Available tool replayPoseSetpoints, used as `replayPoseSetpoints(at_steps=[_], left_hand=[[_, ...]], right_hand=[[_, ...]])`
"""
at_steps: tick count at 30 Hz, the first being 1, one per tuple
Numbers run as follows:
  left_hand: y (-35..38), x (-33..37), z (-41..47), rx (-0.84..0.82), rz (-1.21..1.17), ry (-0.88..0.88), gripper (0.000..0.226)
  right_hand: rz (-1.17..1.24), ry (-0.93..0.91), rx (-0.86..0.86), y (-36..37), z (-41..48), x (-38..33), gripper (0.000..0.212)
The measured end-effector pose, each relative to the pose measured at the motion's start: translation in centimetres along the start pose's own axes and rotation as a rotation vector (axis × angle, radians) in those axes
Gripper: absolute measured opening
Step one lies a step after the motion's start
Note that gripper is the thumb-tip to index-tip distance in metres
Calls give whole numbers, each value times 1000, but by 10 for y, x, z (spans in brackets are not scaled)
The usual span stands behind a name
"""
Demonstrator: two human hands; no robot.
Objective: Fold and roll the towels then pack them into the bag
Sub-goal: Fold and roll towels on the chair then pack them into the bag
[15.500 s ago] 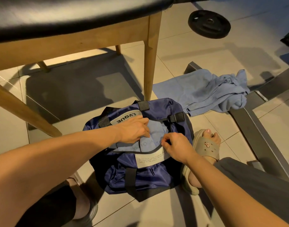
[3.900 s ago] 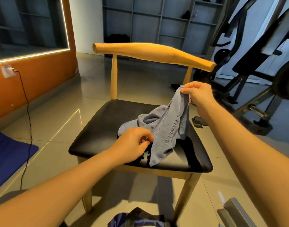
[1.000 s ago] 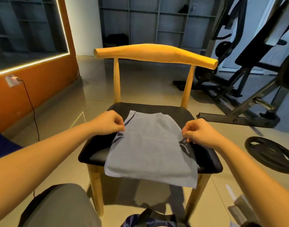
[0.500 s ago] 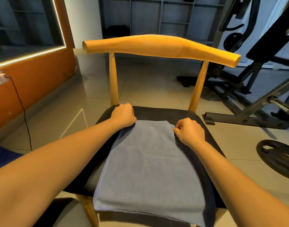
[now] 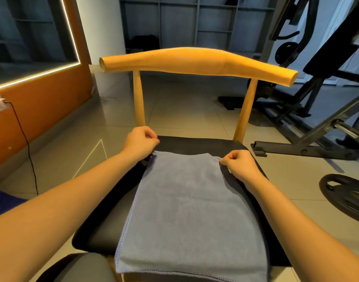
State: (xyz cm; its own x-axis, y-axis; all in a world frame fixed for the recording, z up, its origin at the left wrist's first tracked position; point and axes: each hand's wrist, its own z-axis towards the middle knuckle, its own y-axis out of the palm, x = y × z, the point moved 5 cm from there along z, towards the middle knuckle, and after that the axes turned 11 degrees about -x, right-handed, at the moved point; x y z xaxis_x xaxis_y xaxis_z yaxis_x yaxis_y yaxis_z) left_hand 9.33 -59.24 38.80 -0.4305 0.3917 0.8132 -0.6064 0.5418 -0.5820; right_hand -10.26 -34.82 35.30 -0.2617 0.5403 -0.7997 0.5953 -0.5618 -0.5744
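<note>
Left hand (image 5: 141,142): grip clamped on the far left corner of the towel (image 5: 193,220), fingers curled over it. Right hand (image 5: 238,164): grip pinched together on the far right corner. Towel grey-blue, flat, spread lengthwise on the black chair seat (image 5: 195,143), near edge hanging over the seat front. Wooden backrest (image 5: 195,62) just beyond the hands. Weight plate (image 5: 349,197) on the floor to the right, well apart.

You have dim, warm light; LED strip (image 5: 74,40) glares at left; floor (image 5: 184,110) shows sheen; edges bow.
</note>
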Motion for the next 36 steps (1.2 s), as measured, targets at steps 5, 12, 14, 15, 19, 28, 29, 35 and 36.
replayPoseSetpoints(at_steps=[5,12,14,15,19,28,29,35,36], left_hand=[[88,53,-28,-393,42,90,26],[127,55,-33,-356,178,-38,33],[125,45,-33,-344,56,-58,25],[124,39,-33,-344,3,-66,25],[122,27,-39,-376,-167,-71,28],[129,18,-41,-352,-132,-11,39],[131,17,-40,-346,-117,-21,40],[133,14,-37,-336,-101,-18,43],[133,14,-37,-331,-104,-8,43]], right_hand=[[189,-42,-106,-7,-36,-8,23],[-106,-257,-389,4,-78,-10,37],[0,-246,-309,-6,-74,-5,30],[46,-220,-259,-11,-69,-2,24],[-177,-249,-169,-12,-41,-9,12],[-689,-232,-211,17,-8,-31,18],[-717,-231,-222,18,-6,-31,18],[-843,-296,-210,22,-3,-37,11],[-790,-282,-222,18,-2,-35,8]])
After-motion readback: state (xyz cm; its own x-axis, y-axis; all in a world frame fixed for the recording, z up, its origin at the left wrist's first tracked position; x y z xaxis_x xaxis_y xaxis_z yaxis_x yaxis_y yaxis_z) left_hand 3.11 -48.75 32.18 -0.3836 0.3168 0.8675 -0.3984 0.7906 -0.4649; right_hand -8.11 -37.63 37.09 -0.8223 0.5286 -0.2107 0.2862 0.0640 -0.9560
